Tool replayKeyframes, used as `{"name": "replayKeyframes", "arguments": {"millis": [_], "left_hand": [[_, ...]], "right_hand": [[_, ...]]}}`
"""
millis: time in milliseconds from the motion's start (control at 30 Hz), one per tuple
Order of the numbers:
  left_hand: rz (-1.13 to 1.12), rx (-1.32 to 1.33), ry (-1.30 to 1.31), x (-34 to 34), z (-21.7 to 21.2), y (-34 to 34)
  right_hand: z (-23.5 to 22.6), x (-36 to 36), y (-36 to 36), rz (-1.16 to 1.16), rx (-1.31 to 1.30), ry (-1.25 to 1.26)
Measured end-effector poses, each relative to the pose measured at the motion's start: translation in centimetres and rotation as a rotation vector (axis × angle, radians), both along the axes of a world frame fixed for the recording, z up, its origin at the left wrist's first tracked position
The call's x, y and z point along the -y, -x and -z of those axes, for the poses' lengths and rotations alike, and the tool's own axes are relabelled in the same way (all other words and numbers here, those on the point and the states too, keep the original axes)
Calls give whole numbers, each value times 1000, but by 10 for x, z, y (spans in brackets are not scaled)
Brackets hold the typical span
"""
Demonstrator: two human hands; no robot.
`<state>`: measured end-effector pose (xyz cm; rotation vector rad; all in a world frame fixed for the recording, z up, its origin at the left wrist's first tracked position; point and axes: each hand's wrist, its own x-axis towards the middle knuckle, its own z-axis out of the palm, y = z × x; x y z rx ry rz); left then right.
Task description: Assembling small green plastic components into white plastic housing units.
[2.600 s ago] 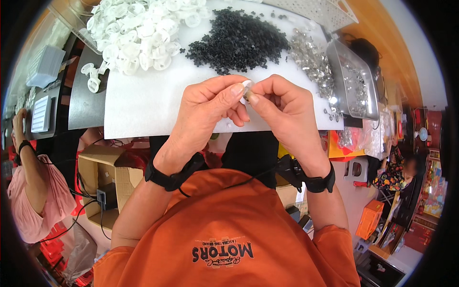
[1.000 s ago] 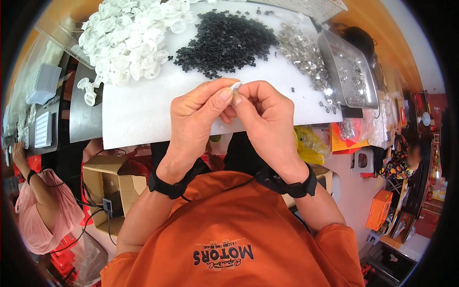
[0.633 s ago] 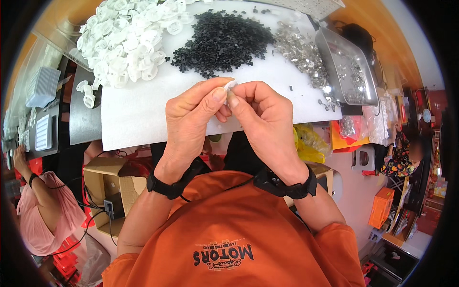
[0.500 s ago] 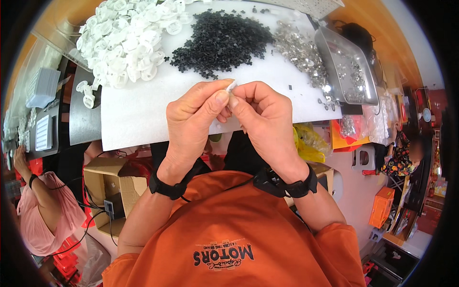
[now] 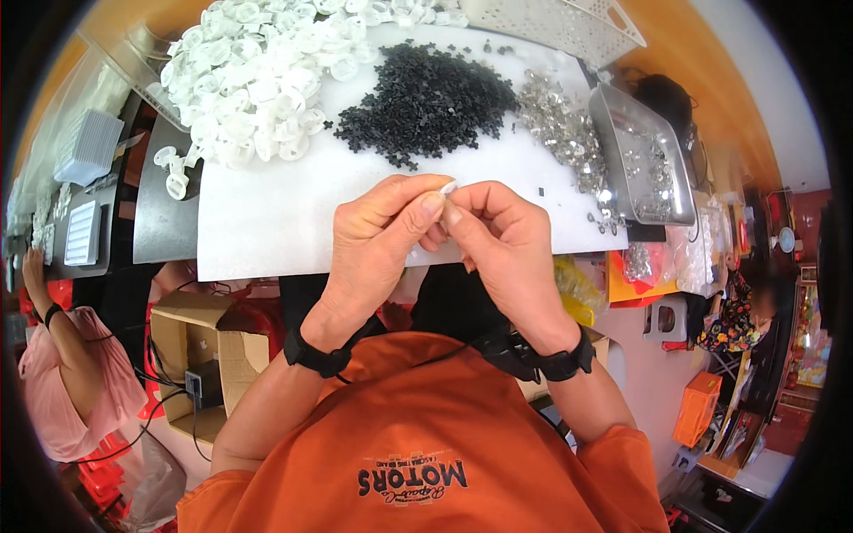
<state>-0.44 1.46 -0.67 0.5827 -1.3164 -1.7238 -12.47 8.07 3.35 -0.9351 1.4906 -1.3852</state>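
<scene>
Over the front part of a white work sheet point(image 5: 258, 218), my two hands meet at the fingertips. Between thumb and forefinger, my left hand point(image 5: 378, 235) pinches a small white plastic part point(image 5: 450, 187), mostly covered by the fingers. My right hand point(image 5: 506, 240) closes on the same part from the other side; whether it also holds a smaller piece is hidden. Beyond the hands lies a heap of small black cross-shaped pieces point(image 5: 426, 102). White round plastic parts point(image 5: 249, 84) are piled at the far left, and small shiny metal pieces point(image 5: 564, 124) spread at the right.
A clear tray point(image 5: 644, 160) of metal pieces stands at the right edge, with a white perforated basket point(image 5: 569, 27) behind. Several loose white parts point(image 5: 175, 173) lie on the left. A cardboard box point(image 5: 191, 346) is below the table; a person in pink point(image 5: 84, 373) sits at the left.
The view has shifted slightly, so the table and its piles appear a little lower. Both hands keep the same pinch on the white part, with little visible finger movement.
</scene>
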Motion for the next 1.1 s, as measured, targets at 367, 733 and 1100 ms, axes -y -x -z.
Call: {"name": "replayKeyframes", "arguments": {"millis": [367,733,1100], "left_hand": [[75,-52,-150,3,-2,-5],[88,-32,-130,6,-2,-5],[77,-120,-196,11,1,0]], "right_hand": [[-3,52,81,-272,-944,-41],[0,49,82,-316,-1121,-50],[-1,49,62,-268,-1251,-125]]}}
